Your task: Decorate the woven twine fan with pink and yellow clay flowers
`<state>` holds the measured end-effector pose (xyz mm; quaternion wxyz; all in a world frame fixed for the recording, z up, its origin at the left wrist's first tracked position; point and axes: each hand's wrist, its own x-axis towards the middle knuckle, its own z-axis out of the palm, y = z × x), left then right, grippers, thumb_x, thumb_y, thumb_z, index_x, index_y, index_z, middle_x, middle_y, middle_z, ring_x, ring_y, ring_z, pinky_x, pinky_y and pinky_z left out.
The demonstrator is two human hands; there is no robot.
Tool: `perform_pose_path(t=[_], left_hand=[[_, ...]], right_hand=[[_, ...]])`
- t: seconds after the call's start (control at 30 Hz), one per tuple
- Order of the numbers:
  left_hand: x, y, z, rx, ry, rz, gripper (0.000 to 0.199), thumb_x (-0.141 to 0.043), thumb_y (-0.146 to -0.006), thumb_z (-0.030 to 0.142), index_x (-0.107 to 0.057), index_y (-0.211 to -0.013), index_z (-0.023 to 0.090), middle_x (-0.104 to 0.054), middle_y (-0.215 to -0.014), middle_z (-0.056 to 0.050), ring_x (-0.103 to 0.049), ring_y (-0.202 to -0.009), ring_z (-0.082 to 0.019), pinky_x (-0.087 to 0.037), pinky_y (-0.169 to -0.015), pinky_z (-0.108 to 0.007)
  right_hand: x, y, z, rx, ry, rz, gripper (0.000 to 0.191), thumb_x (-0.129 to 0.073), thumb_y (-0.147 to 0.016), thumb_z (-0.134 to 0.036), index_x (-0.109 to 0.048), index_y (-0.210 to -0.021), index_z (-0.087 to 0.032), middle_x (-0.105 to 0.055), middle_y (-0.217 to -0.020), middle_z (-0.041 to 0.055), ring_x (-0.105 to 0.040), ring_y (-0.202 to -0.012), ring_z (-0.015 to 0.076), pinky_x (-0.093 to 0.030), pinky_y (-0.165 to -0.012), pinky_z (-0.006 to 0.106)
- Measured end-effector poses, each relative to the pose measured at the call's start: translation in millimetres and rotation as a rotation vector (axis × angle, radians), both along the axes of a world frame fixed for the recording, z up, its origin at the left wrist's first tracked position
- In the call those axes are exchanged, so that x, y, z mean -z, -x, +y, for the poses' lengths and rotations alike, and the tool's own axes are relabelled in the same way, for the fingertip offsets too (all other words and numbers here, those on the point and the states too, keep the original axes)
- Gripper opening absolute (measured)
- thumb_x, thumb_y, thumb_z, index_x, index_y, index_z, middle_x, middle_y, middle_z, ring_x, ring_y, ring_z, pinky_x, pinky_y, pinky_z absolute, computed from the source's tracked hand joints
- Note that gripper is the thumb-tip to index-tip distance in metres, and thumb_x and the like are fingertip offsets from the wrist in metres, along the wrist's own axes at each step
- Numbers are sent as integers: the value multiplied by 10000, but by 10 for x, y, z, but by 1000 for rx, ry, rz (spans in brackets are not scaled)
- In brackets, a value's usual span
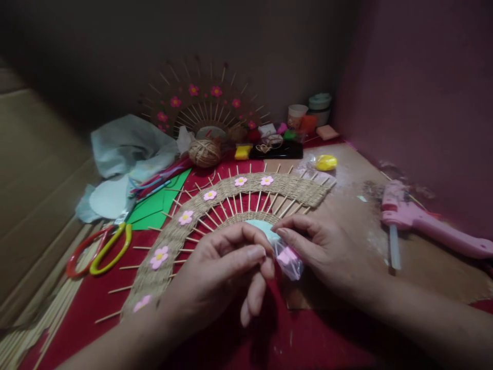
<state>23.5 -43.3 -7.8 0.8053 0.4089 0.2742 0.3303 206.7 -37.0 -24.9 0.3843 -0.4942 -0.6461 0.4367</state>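
Note:
My right hand pinches a small clear plastic bag with pink clay inside, which hangs below the fingertips. Close beside it, my left hand is closed, thumb against the fingers; what they hold, if anything, is too small to name. Beneath both hands lies a woven twine fan on thin wooden sticks, with a pale blue centre partly covered by the hands. Pink clay flowers with yellow middles, such as this flower, sit along its woven band.
A pink glue gun rests on the brown board at right. Scissors, green sheets and loose sticks lie left. Behind are a twine ball, a phone, yellow clay and another flowered fan.

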Motion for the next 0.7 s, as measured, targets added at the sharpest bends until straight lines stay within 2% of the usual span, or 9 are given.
perform_pose_path(t=[0.1, 0.2, 0.47, 0.7], left_hand=[[43, -12, 61, 64, 90, -128, 167, -425, -919, 127, -587, -879, 125, -684, -776, -48, -645, -461, -90, -492, -367, -128], [56, -4, 70, 81, 124, -164, 178, -415, -928, 142, -584, -880, 119, -688, -755, -57, -659, -470, -105, -498, -365, -129], [46, 0, 65, 24, 125, -79, 164, -449, -916, 176, -567, -814, 124, -655, -629, -12, -547, -311, -54, -417, -294, -91], [17, -25, 93, 20, 114, -147, 172, -412, -872, 74, -580, -849, 102, -655, -715, -35, -624, -439, -80, -510, -380, -139]], right_hand=[[26, -3, -1, -4, -12, 15, 174, -509, -869, -200, -634, -751, -169, -646, -688, -19, -564, -628, 103, -431, -580, 204], [37, -2, 9, -8, -14, 42, 174, -510, -866, -211, -627, -743, -169, -644, -690, -15, -560, -633, 106, -433, -586, 209], [29, 1, 14, -28, 10, 48, 181, -503, -875, -222, -628, -755, -174, -640, -706, -11, -560, -656, 113, -434, -605, 221], [33, 2, 1, -34, 17, 73, 180, -505, -874, -218, -624, -747, -170, -636, -698, -12, -561, -655, 106, -434, -607, 214]])
